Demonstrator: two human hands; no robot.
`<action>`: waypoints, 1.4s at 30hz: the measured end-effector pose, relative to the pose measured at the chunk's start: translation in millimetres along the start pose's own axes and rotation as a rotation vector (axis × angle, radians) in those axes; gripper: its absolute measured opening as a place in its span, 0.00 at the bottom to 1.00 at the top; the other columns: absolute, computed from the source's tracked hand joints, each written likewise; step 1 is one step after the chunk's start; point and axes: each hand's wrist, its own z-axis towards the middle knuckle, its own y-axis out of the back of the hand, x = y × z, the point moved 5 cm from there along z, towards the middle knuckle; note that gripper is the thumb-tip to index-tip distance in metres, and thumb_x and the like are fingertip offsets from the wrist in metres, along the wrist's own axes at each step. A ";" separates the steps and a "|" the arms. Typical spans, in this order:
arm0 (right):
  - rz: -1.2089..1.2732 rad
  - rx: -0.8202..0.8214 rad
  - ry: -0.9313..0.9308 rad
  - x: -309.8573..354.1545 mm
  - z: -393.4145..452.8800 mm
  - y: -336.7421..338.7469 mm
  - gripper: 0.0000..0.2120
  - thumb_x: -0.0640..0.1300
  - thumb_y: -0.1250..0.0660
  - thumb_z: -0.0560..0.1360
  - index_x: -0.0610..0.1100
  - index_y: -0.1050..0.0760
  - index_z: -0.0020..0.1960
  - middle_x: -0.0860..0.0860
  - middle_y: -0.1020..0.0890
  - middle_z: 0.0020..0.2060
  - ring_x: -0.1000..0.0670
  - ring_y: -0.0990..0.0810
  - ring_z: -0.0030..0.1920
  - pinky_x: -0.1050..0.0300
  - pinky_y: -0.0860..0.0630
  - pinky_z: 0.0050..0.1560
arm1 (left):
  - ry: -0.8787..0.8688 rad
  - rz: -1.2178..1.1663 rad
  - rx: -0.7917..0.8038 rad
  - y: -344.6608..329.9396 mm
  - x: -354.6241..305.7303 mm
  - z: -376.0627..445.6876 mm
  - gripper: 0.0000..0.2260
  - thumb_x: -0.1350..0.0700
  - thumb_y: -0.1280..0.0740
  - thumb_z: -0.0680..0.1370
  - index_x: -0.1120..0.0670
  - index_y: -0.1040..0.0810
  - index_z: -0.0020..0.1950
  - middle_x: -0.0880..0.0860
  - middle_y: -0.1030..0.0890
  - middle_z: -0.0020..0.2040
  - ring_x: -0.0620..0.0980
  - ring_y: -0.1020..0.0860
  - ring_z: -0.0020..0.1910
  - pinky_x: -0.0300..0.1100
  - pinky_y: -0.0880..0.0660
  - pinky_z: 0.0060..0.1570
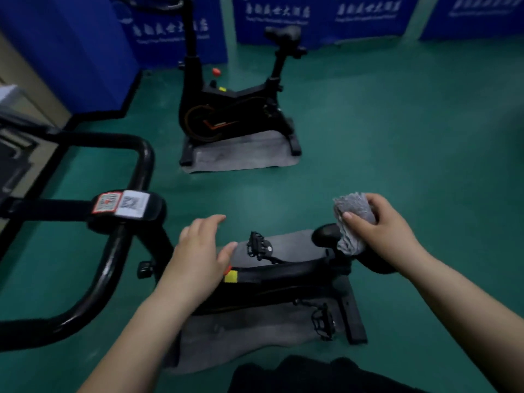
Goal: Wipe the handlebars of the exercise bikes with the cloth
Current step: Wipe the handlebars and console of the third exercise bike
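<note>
The right hand (388, 231) grips a bunched grey textured cloth (354, 219) above the near black exercise bike's saddle (326, 235). The left hand (198, 256) hovers with relaxed fingers, holding nothing, just beside the glossy black curved handlebars (113, 262), not touching them.

Green floor (397, 137) carries all items. Near grey mat (249, 330) flat on floor, near exercise bike (283, 276) standing on it. Far grey mat (241, 157) flat on floor, far exercise bike (226, 109) upright on it. Blue panels (312, 18) stand along floor's far edge.
</note>
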 end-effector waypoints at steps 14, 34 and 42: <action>-0.002 -0.135 -0.150 -196.9 -58.9 254.5 0.16 0.47 0.28 0.72 0.50 0.28 0.58 0.53 0.20 0.46 0.51 0.21 0.46 0.60 0.29 0.46 | -0.077 -0.060 0.368 -193.9 -250.1 -27.8 0.20 0.47 0.36 0.76 0.49 0.32 0.67 0.50 0.27 0.58 0.48 0.27 0.58 0.43 0.29 0.58; 0.003 -0.225 -0.267 -290.3 101.1 418.6 0.18 0.47 0.27 0.71 0.48 0.27 0.59 0.50 0.18 0.49 0.50 0.19 0.48 0.57 0.24 0.50 | -0.146 -0.222 0.492 -307.7 -442.4 164.0 0.15 0.50 0.33 0.75 0.50 0.27 0.60 0.47 0.22 0.52 0.44 0.23 0.46 0.36 0.31 0.46; 0.062 -0.167 -0.257 -315.8 215.3 450.0 0.18 0.48 0.28 0.71 0.49 0.28 0.59 0.52 0.18 0.48 0.54 0.19 0.45 0.62 0.25 0.43 | -0.115 -0.252 0.450 -336.7 -483.5 252.5 0.14 0.51 0.31 0.74 0.50 0.26 0.59 0.47 0.22 0.50 0.43 0.23 0.47 0.36 0.30 0.46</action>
